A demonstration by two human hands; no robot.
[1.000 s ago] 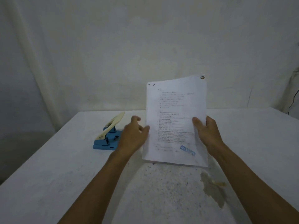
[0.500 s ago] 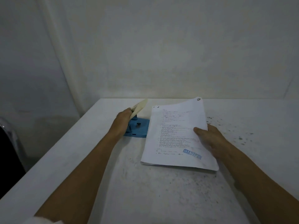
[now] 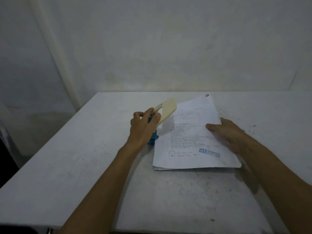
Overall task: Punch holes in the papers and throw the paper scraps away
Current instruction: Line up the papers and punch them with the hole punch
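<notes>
My left hand [image 3: 143, 127] grips the hole punch [image 3: 162, 115]; my right hand [image 3: 226, 132] pinches the floppy paper stack [image 3: 190, 142] at its right edge.

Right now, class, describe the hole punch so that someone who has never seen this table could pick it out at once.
Start at the white table against the pale wall. At its middle lies a stack of printed papers, held down by the right hand. The hole punch stands at the stack's left edge in the left hand: the only coloured tool there, a blue base with a raised cream lever.
</notes>
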